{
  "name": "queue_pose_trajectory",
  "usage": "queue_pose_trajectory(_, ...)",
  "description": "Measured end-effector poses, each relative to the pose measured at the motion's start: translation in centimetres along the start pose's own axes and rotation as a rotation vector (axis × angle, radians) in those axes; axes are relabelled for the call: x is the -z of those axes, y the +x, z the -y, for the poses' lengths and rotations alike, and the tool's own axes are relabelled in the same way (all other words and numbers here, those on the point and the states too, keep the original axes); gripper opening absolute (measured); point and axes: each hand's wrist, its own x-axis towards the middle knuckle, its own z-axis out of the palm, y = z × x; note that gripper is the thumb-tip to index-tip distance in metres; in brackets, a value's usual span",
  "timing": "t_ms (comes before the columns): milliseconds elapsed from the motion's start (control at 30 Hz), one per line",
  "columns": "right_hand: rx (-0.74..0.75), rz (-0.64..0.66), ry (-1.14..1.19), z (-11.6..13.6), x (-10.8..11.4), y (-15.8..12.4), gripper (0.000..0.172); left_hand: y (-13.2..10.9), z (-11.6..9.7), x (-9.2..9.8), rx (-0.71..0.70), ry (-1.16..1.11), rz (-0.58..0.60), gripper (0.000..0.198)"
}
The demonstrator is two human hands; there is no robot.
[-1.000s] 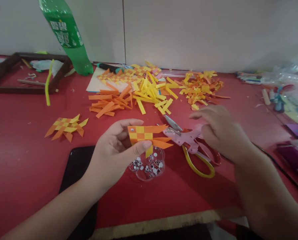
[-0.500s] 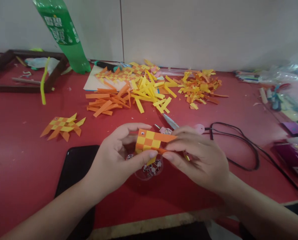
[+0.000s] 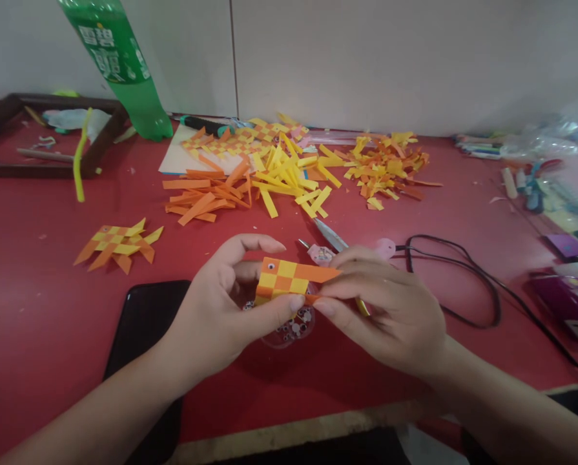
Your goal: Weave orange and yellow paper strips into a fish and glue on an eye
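A woven paper fish (image 3: 283, 278) in orange and yellow checks, with one googly eye at its upper left, is held in the air between both hands. My left hand (image 3: 230, 310) is closed on its body, thumb along the lower edge and index finger raised off it. My right hand (image 3: 385, 310) pinches the orange strips at the fish's right end. Beneath the fish stands a clear round tub of googly eyes (image 3: 293, 330), partly covered by the hands. Scissors (image 3: 331, 235) lie behind my right hand, their handles mostly hidden.
Another woven fish (image 3: 119, 244) lies left, near a black phone (image 3: 143, 329). Orange strips (image 3: 206, 197), yellow strips (image 3: 289, 171) and a pile of scraps (image 3: 390, 168) are at the back. A green bottle (image 3: 128, 77) stands by a dark frame (image 3: 92, 152). A black cable (image 3: 496, 303) curls at right.
The fish has tilted and shifted slightly down and left in my hands. My left index finger has lifted away from its top edge. The camera view has shifted a little.
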Motion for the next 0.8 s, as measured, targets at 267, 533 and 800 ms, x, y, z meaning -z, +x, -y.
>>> queue_pose_trajectory(267,0.002,0.057,-0.04,0.08,0.17,0.1,0.016,-0.19,-0.19,-0.27,-0.024,-0.044,-0.013,0.033)
queue_pose_trajectory(533,0.019,0.03,-0.072,-0.11,0.15,-0.01,0.012,0.66,-0.41,0.27,0.086,0.002,0.008,0.064)
queue_pose_trajectory(800,0.019,0.036,-0.04,-0.11,-0.06,-0.38,0.011,0.0,-0.19,0.05,0.113,-0.069,0.056,0.048)
